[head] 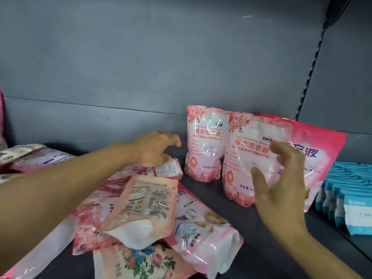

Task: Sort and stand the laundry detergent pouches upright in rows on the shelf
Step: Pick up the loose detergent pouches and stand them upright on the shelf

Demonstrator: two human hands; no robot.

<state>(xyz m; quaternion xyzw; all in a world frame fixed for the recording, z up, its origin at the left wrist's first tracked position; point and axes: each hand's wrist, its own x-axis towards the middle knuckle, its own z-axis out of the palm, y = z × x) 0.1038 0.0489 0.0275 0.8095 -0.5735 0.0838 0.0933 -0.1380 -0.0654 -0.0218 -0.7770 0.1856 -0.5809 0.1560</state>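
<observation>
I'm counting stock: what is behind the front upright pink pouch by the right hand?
Behind the front upright pink pouch leans a larger darker pink pouch, against the shelf's back wall. Its left part is covered, and nothing behind it shows.

Soft, even light; glare on the pouches [203, 143] (glossy film), motion blur on the right hand [281, 178].

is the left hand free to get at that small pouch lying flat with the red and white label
Probably yes: the left hand hovers open right above the small lying pouch, with nothing between them, and the standing pouch sits clear to its right.
</observation>
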